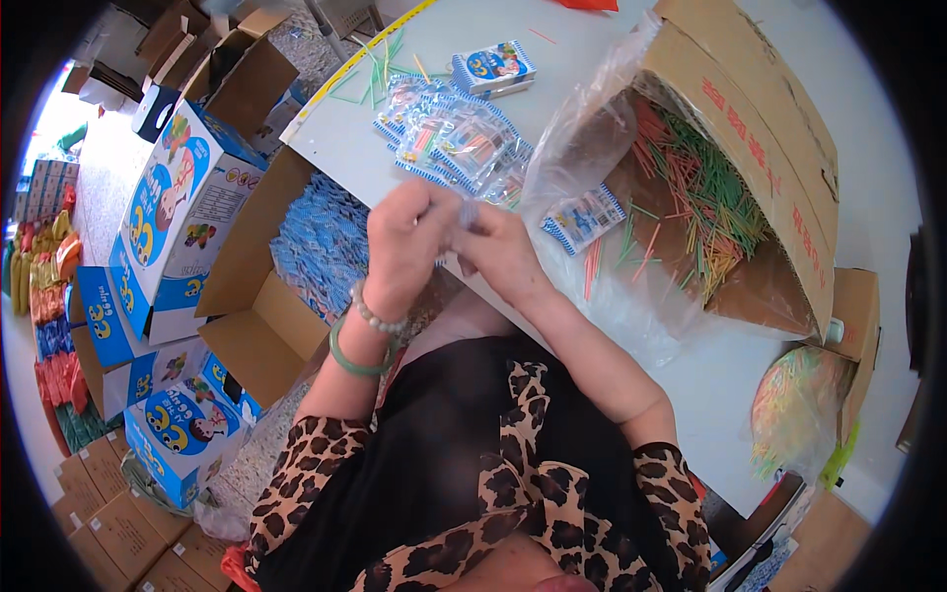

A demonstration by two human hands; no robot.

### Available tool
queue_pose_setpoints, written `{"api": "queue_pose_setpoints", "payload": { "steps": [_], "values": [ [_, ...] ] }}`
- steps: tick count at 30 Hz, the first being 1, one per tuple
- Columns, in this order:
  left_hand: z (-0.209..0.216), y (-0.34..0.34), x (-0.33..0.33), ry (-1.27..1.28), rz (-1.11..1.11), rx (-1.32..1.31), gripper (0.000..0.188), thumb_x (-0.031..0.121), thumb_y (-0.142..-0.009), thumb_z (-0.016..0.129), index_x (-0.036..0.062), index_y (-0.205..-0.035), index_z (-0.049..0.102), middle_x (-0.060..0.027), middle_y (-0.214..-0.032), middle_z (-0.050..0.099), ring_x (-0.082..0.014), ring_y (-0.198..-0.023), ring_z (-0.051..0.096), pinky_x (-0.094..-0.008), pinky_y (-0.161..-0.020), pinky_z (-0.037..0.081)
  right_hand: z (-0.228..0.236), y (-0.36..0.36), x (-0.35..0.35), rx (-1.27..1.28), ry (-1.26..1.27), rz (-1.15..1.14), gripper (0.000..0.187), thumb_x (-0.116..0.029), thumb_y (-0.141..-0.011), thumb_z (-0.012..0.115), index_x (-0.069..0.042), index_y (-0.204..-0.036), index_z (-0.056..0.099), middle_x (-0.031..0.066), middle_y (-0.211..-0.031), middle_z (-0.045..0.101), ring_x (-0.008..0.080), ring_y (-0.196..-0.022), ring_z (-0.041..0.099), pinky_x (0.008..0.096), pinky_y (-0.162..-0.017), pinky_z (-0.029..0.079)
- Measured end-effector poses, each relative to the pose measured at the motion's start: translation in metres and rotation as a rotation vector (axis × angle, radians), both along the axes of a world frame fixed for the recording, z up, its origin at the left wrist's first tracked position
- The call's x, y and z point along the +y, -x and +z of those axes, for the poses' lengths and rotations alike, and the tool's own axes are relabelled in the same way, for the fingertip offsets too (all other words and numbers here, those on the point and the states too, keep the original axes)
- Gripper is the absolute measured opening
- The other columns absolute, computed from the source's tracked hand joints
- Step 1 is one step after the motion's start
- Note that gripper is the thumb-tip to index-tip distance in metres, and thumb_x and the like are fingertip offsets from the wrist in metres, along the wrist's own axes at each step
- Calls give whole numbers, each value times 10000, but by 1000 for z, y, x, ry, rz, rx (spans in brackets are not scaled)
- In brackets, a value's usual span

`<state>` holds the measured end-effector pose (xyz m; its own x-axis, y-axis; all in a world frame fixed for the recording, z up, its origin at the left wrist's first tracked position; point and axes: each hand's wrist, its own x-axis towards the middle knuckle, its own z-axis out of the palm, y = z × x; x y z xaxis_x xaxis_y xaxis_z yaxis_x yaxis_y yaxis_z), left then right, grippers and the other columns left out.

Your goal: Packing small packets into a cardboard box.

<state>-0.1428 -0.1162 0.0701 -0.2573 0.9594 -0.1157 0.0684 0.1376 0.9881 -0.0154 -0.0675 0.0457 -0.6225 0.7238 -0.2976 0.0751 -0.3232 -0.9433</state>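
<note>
While our left hand and right hand meet over the near edge of the table in the head view, their bent fingers are pinched on a small, pale wrapper between them. Blur and our own knuckles hide most of it, so we cannot tell what it contains or which edge is up.

For a clean result, we would do well to pinch lightly near the wrapper's edges and work with small finger movements, since such thin film looks likely to crease or split under a hard pull. Whatever thin sticks it may hold would probably snap if squeezed across the middle. We also judge it better to work over the table than over the gap beside it, where a dropped piece could fall.

Just beyond our fingers lies a heap of clear packets with blue striped ends, so our knuckles need room there. A single packet lies to the right, near loose red and green sticks and the plastic-lined carton of coloured sticks. At our left, an open carton holds many blue packets; we should mind its raised flaps with our left forearm.
</note>
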Motion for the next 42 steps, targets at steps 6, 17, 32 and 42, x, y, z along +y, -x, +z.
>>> {"api": "queue_pose_setpoints", "payload": {
  "steps": [6, 17, 32, 42],
  "values": [
    [-17, 11, 44, -453, 177, 897, 336, 18, -724, 581, 25, -1060, 571, -122, -981, 604, -294, -937, 576, -381, -808, 454, -16, 7, 48, -255, -99, -303, 154, -81, -775, 607, -1, -905, 582, 41, -692, 606, 79, -512, 520, 217, -443, 409],
    [-81, -15, 70, -396, -149, 1356, 432, 229, -818, 563, 49, -1203, 484, -85, -1310, 434, -257, -1297, 326, -493, -1076, 154, -5, -59, -6, -315, -933, -19, 405, -75, -769, 605, -22, -1156, 497, 156, -788, 618, 287, -712, 604, 350, -675, 478],
    [-51, -83, 2, -806, 204, 786, 320, -2, -723, 611, 0, -1032, 526, -140, -859, 551, -308, -822, 549, -393, -713, 455, -49, -119, 30, -1266, -841, -463, 639, -339, -733, 688, -39, -1216, 397, 201, -1059, 554, 347, -958, 557, 455, -823, 427],
    [-62, -97, 76, -261, -79, 560, 286, 55, -749, 620, -66, -1004, 572, -192, -791, 613, -359, -691, 576, -359, -658, 465, -59, -133, 55, -909, -379, -666, 476, -196, -765, 639, -100, -1198, 468, 163, -904, 644, 345, -832, 620, 400, -774, 474]
  ]
}}
